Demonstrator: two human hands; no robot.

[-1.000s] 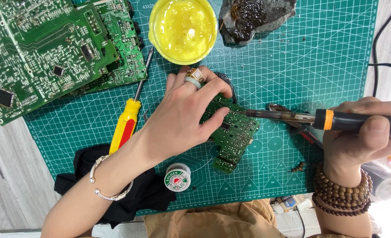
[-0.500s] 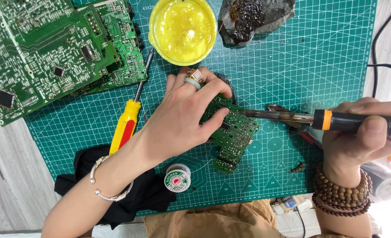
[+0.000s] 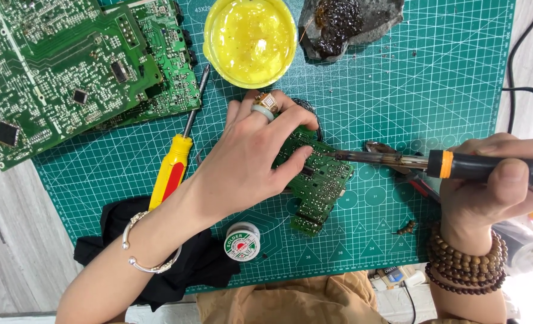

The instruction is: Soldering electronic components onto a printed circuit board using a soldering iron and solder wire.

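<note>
Tabletop point(image 3: 14, 240) of pale wood carries your green cutting mat point(image 3: 434, 90), and nearly everything lies on that mat. Large green circuit boards point(image 3: 68, 66) fill its upper left corner, overlapping each other and cut off by the frame edge.

Your left hand point(image 3: 248, 159) comes in from the lower left, palm down, its fingers point(image 3: 293, 159) curled over the small green circuit board point(image 3: 320, 186) at the mat's middle and pressing it flat; much of that board is hidden under the hand. Your right hand point(image 3: 494, 192) enters from the right edge, fingers closed round the black handle of the soldering iron point(image 3: 434, 162), which lies nearly level with its tip touching the small board's upper edge, just beside your left fingertips. Red-handled pliers point(image 3: 413, 180) sit partly hidden beneath the iron.

Above your left hand, the round yellow tub point(image 3: 249, 39) holds glossy yellow paste. To its right, a grey sponge point(image 3: 344, 24) bears dark, crusted residue; its top is cut off.

A yellow-and-red screwdriver point(image 3: 173, 165) lies left of your wrist, a black cloth point(image 3: 158, 252) under your forearm, and a small solder spool point(image 3: 242, 241) just beside it.
</note>
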